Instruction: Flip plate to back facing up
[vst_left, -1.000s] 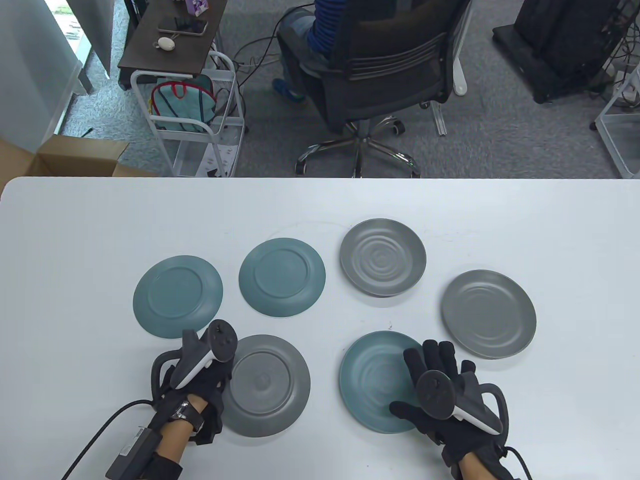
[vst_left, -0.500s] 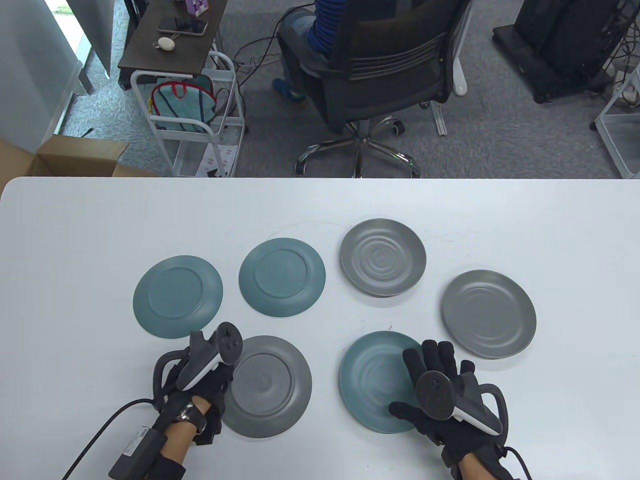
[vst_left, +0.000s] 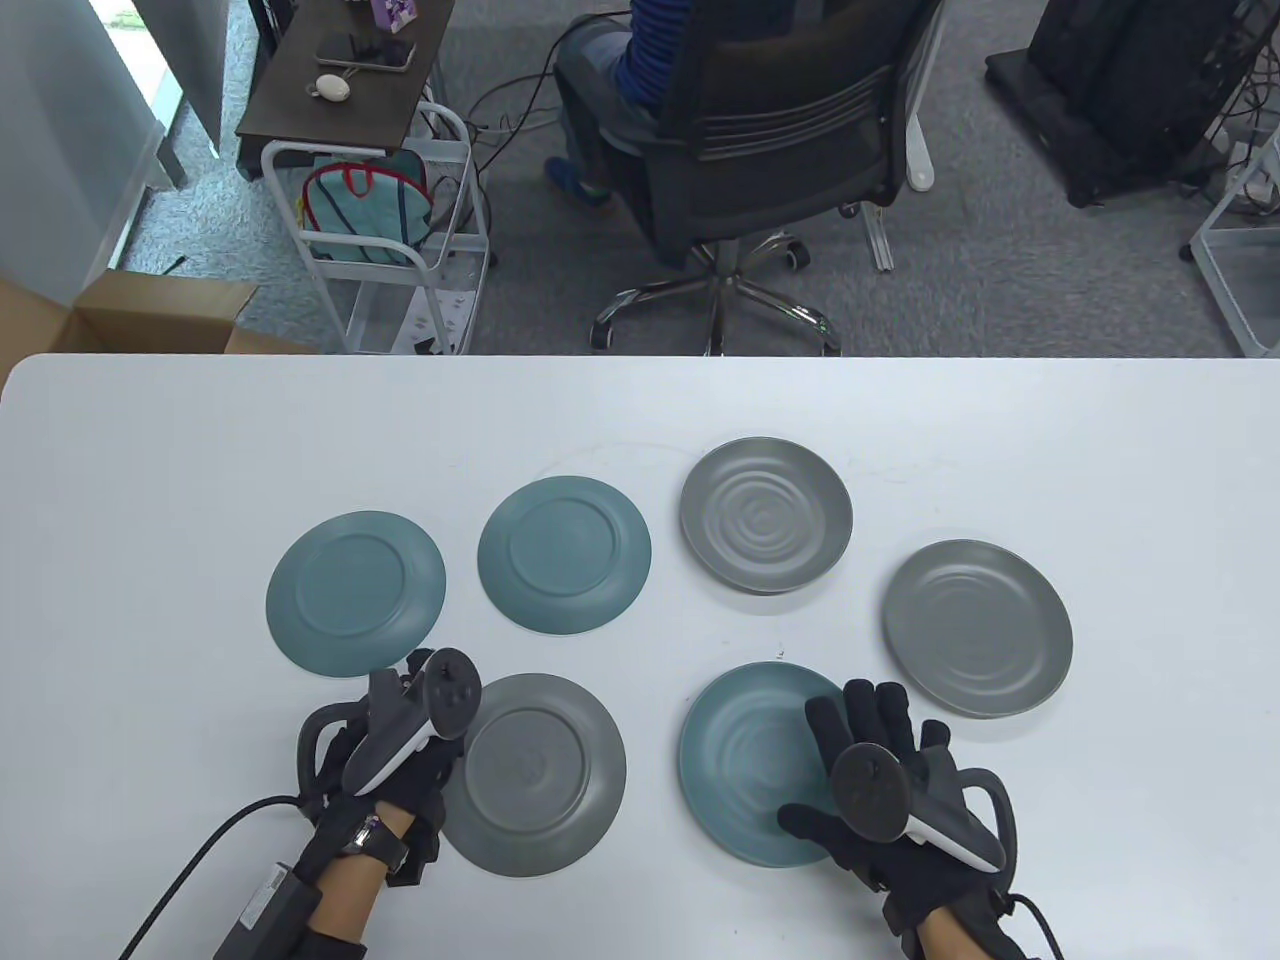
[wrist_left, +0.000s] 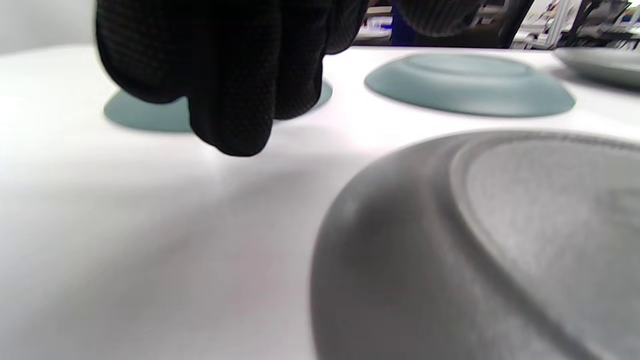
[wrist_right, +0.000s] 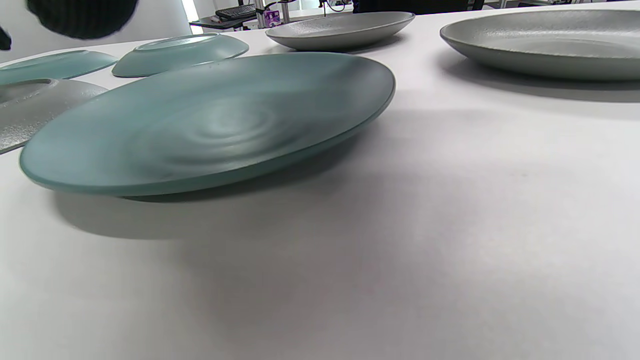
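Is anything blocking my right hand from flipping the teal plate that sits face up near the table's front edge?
Nothing visible does. The right hand already lies over the right rim of the face-up teal ripple-patterned plate, its nearest neighbours, the upturned grey plate and the face-up grey plate, lie apart from it.

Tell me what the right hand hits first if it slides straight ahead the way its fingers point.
Probably nothing at once: the right hand lies over the teal plate's right rim, fingers pointing up-table. Beyond them is bare table, between the two grey plates. Depth is unclear.
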